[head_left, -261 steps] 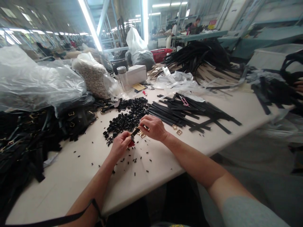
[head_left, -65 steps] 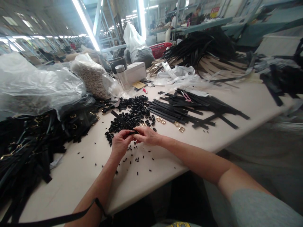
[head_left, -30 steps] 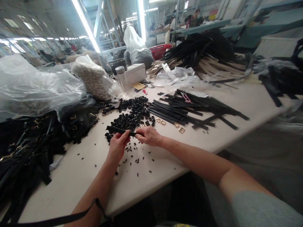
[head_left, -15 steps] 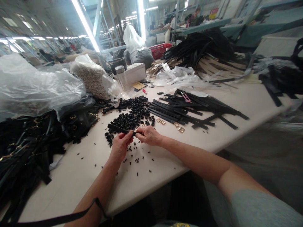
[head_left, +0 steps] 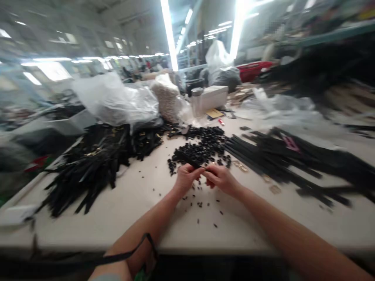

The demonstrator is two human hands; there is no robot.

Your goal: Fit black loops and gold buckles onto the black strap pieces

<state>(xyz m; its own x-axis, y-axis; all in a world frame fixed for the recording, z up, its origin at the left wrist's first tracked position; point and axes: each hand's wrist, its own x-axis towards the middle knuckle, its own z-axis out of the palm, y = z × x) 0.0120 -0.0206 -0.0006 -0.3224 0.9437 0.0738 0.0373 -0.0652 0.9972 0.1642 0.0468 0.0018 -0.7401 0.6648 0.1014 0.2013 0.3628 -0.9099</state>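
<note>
Both hands meet above the near edge of a heap of small black loops (head_left: pixel 209 137). My left hand (head_left: pixel 186 179) is closed in a pinch on a flat black strap (head_left: pixel 190 160), whose free end points up and left over the heap. Against it, my right hand (head_left: pixel 221 179) is closed at the strap's other end, thumbs nearly touching; whatever else the fingers cover is hidden. Several gold buckles (head_left: pixel 240 167) lie right of the right hand, blurred. Tiny black bits (head_left: pixel 199 204) are scattered on the table below the hands.
Loose black straps (head_left: pixel 263 156) and a pink tool (head_left: pixel 290 143) lie to the right. A pile of straps with gold fittings (head_left: pixel 90 168) covers the left. Behind stand plastic bags (head_left: pixel 117 101), a clear bottle (head_left: pixel 197 102), a white box (head_left: pixel 215 96) and a red basket (head_left: pixel 254 71).
My view has swung left, so the scene sits farther right and the left strap pile shows more fully. Both hands remain together on the strap.
</note>
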